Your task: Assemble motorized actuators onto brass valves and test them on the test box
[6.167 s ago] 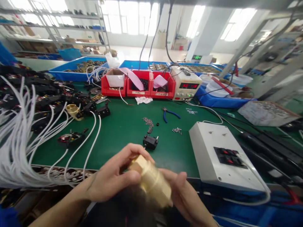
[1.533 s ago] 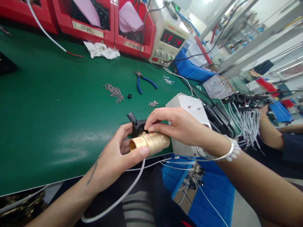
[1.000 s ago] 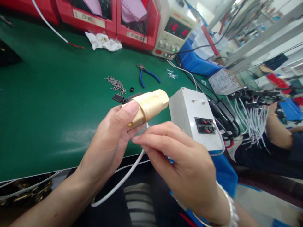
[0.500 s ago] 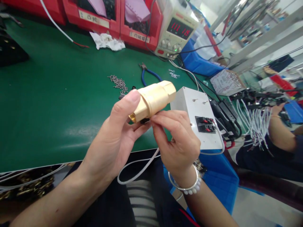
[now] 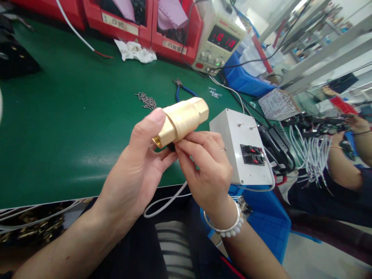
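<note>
A gold-coloured metal valve-like body (image 5: 183,118), with hexagonal ends and a threaded opening, lies tilted between my hands above the bench. My left hand (image 5: 142,155) grips its near end, the thumb on top and the fingers underneath. Against its underside, the fingers of my right hand (image 5: 205,166) are pinched together; what they hold is hidden. A small black part (image 5: 171,147) shows under the gold body, beside my right fingertips. Below my hands hangs a loop of white cable (image 5: 162,211); where its upper end goes is hidden.
Behind my hands lie blue-handled cutters (image 5: 178,87) and a pile of small screws (image 5: 147,100). A white switch box (image 5: 232,135) stands at right, a power supply (image 5: 216,42) and red bins (image 5: 123,27) at the back. Another person's arm (image 5: 344,162) is at far right.
Both hands and the gold body have shifted slightly left in view. The grips look the same. Another person's second hand now shows at far right.
</note>
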Available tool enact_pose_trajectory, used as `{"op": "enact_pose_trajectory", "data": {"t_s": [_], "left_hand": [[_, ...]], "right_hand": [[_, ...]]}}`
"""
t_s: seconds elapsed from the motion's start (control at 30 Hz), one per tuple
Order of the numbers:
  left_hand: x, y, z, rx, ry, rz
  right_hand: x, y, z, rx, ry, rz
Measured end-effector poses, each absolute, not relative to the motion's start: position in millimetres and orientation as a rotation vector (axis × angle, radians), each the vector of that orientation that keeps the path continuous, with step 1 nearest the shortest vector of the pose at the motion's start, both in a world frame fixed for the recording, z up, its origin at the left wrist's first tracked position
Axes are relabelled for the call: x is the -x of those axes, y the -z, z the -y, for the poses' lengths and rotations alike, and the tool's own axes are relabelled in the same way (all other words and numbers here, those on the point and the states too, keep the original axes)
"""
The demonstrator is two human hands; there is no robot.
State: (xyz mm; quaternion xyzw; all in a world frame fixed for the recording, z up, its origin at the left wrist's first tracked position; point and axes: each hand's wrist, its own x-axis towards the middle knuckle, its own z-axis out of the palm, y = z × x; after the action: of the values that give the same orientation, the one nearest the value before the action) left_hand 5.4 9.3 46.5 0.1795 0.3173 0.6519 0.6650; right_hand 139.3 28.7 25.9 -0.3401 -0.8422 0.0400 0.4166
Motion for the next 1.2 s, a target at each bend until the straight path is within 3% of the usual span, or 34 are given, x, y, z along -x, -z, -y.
{"op": "enact_pose_trajectory", "data": {"t_s": [0.13,0.4,0.93,1.2], "left_hand": [[6,-41,-7,-0.37,-1.576,-0.803],[19,-38,-3,-0.436,-1.633,-0.762],[18,-44,4,-0.405,-1.586,-0.805],[17,-47,5,-0.435,-1.599,-0.787]], "right_hand": [[-147,-29,-48,1.115,-0.314,1.907],[-128,-14,-115,1.911,-0.184,2.052],[-127,-6,-131,1.905,-0.03,2.33],[-125,-9,-127,1.886,-0.131,2.448]]}}
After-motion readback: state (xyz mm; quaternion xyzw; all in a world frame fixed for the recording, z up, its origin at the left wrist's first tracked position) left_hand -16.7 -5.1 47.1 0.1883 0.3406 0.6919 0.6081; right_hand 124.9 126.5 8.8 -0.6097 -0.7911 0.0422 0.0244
